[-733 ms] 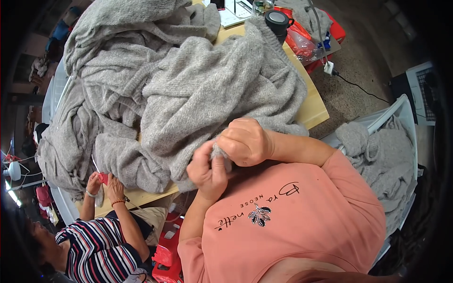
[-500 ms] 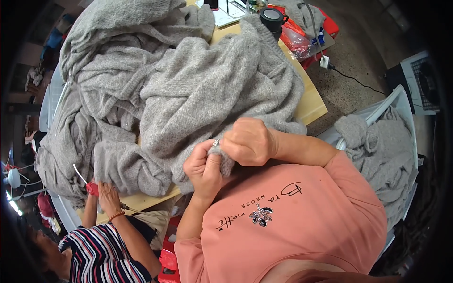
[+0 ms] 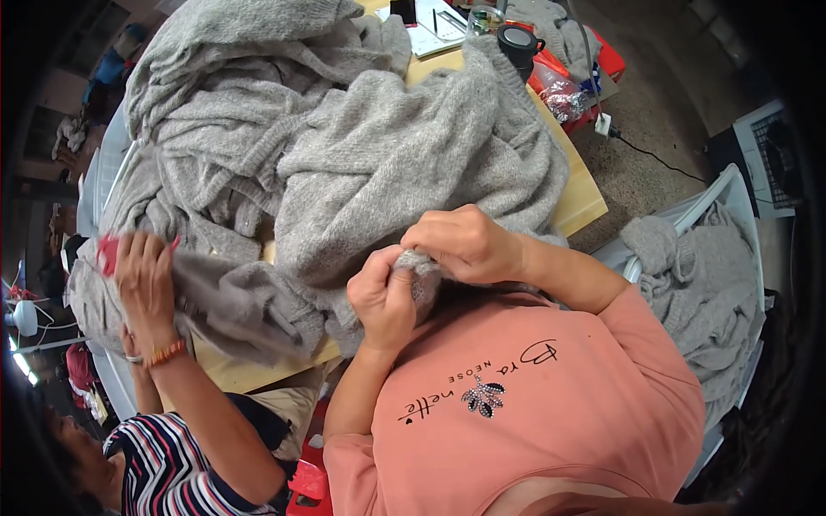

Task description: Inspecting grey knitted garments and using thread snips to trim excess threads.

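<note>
A large grey knitted garment lies heaped in soft folds over the table in front of me. My left hand is closed on a bunched bit of its near edge, thumb pressed against the fingers. Just to the right, my right hand is closed too, its fingertips pinching the same bit of knit beside the left thumb. Whether a small tool sits between those fingertips is hidden. The rest of the garment hangs below and spreads away beyond both hands.
At the left, a co-worker's hand holds something red over more grey knitwear. A black-lidded flask and a notepad stand at the table's far side. On the right is a pale bin of grey knitwear.
My right hand has shifted from a fist beside the left to a pinch with fingers reaching over the knit. The co-worker's hand has lifted and moved farther away, stirring the cloth.
</note>
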Available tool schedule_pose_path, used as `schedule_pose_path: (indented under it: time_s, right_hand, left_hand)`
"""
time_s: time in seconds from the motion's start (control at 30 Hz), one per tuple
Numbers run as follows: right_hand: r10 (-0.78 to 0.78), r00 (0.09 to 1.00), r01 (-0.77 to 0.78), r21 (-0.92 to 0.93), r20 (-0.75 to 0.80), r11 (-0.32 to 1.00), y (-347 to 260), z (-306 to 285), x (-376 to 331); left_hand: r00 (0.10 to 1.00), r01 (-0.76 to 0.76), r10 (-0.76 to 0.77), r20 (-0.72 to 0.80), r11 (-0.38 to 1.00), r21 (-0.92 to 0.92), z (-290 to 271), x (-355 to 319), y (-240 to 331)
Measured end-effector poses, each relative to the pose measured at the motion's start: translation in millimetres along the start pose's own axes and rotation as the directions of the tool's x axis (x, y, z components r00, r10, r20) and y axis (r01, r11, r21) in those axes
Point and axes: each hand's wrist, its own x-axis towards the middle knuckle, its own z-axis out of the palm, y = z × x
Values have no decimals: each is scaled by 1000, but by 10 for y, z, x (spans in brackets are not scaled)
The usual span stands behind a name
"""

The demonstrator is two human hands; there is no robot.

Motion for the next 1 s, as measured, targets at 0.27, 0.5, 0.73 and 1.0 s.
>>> schedule_pose_path:
  time_s: [0.27, 0.5, 0.73, 1.0]
  right_hand:
    - [57, 951, -127, 219, 303, 967, 590, -103, -221]
    - [223, 551, -199, -132, 804, 971, 580, 153, -549]
    - [240, 830, -231, 82, -504, 970, 718, -737, -133]
    - [-212, 926, 97, -344, -313, 934, 469, -369, -74]
  left_hand:
    - [816, -399, 546, -187, 769, 500, -353, -6, 237]
    - [394, -645, 918, -44, 311, 698, -613, 337, 1007]
    - [745, -514, 647, -161, 711, 480, -852, -560, 1817]
    - [357, -265, 925, -131, 235, 935, -1053, -970, 1305]
